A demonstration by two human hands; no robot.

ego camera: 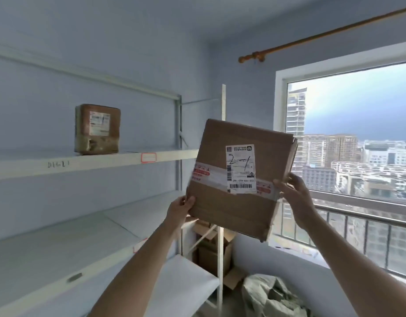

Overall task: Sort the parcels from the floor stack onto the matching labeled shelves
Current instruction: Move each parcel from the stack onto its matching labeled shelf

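I hold a flat brown cardboard parcel (222, 202) up in front of me, tilted, its face toward me. A white shipping label (240, 169) on it bears a handwritten "2-1". My left hand (180, 208) grips its lower left corner and my right hand (293, 197) grips its right edge. The white shelf unit (119, 160) stands to the left. On its upper shelf a smaller brown parcel (97, 129) stands upright. A red-framed tag (148, 157) and handwriting mark that shelf's front edge. The shelf below carries another red tag (140, 245).
A large window (357, 143) with a metal railing (366, 227) fills the right side. Several cardboard boxes (211, 250) sit in the corner behind the shelf post. A crumpled greenish sack (273, 296) lies on the floor at the lower right.
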